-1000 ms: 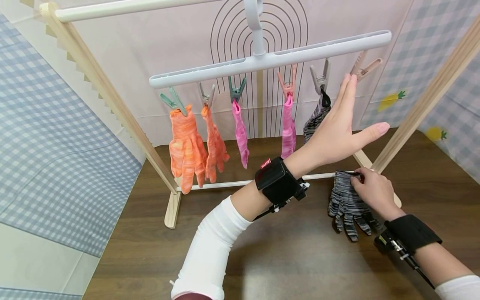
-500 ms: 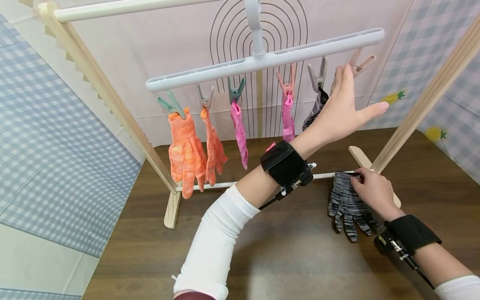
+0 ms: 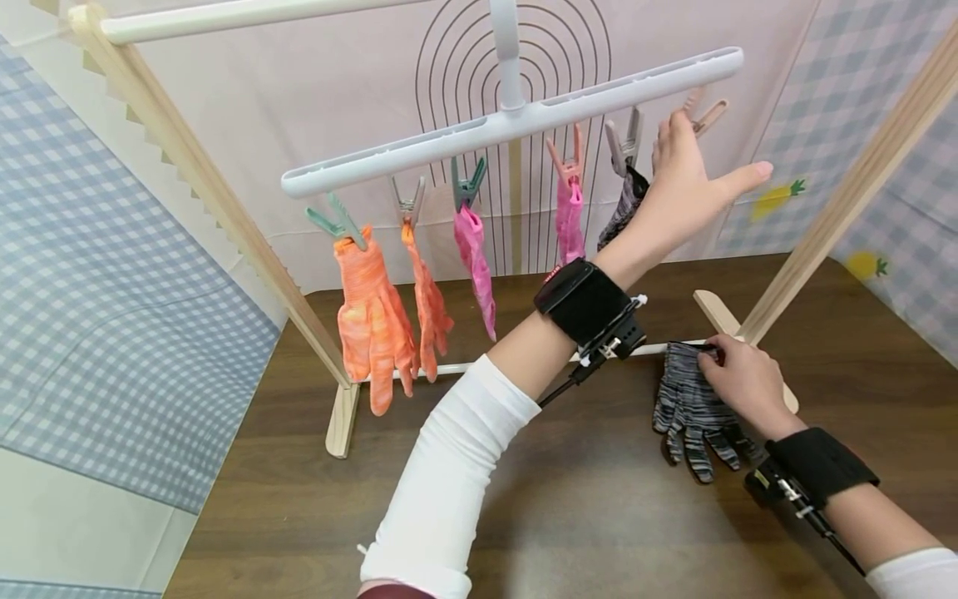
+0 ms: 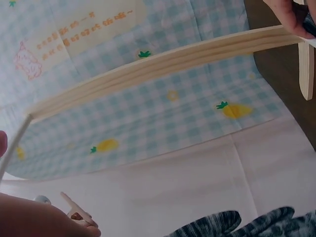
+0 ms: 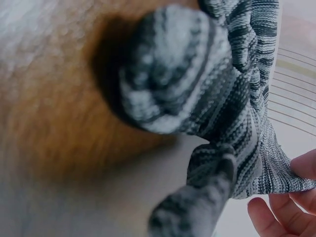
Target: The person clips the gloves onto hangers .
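Observation:
My left hand (image 3: pixel 677 200) is raised at the right end of the white hanger (image 3: pixel 419 152). Its fingers reach the pale pink clothespin (image 3: pixel 711 118) there, while the thumb sticks out apart. In the left wrist view that clothespin (image 4: pixel 79 212) shows right at the fingertips; whether they touch it, I cannot tell. Low at the right, my right hand (image 3: pixel 748 383) pinches the cuff of a black-and-grey knit glove (image 3: pixel 684 408), whose fingers hang down. The right wrist view shows thumb and fingers on the edge of this glove (image 5: pixel 237 98).
Clipped along the hanger are orange gloves (image 3: pixel 370 308), pink gloves (image 3: pixel 475 266) and another black-and-grey glove (image 3: pixel 624 208), partly behind my left arm. A wooden rack (image 3: pixel 209 200) frames them, its white lower bar (image 3: pixel 651 349) running above the brown tabletop (image 3: pixel 599 516).
The left hand has shifted slightly up and left, its fingers bending more. The hanger's right end has moved left and up, its left end down, and the hung gloves have swung. The right hand stays put.

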`<state>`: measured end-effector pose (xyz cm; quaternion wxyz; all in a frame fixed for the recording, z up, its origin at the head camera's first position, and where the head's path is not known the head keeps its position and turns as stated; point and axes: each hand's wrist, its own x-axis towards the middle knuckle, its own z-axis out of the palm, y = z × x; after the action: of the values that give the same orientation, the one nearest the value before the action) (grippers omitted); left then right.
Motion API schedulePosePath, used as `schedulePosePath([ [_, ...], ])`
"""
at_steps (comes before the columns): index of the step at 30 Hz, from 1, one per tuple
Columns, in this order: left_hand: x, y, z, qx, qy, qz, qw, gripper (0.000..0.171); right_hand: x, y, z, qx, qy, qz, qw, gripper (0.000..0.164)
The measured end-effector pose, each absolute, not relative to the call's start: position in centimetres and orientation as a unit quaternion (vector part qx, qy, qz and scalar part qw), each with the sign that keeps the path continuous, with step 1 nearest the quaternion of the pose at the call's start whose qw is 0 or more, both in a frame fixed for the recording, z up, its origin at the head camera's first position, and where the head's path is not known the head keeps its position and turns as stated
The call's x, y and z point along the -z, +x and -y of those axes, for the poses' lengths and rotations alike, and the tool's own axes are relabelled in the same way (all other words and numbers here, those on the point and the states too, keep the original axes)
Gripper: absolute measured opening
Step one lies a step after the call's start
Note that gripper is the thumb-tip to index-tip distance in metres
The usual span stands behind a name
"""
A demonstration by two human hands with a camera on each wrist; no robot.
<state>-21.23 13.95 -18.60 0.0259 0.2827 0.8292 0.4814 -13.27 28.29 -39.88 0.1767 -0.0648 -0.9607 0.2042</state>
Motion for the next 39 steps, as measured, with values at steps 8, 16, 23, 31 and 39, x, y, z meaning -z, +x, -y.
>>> schedulePosePath([
  [8,18.1,-22.2,-14.4,-0.535,0.254,-0.805,0.013,0.086,39.8,-13.1,-28.2,-0.206,-0.069,0.960,0.177,0.026],
  [16,17.4,-23.2,-14.3,-0.613,0.228,-0.756,0.032,0.083,39.9,-13.0,-28.1,-0.210,-0.067,0.960,0.174,0.025],
  [23,17.2,-23.3,-13.9,-0.644,0.230,-0.728,0.050,0.080,40.0,-13.1,-28.0,-0.208,-0.066,0.960,0.177,0.025],
  [31,17.6,-23.1,-13.6,-0.630,0.252,-0.732,0.060,0.073,40.2,-13.3,-28.0,-0.205,-0.067,0.959,0.187,0.024],
  [39,17.9,-22.8,-13.3,-0.624,0.251,-0.738,0.056,0.049,40.2,-13.2,-28.0,-0.208,-0.067,0.959,0.182,0.023],
])
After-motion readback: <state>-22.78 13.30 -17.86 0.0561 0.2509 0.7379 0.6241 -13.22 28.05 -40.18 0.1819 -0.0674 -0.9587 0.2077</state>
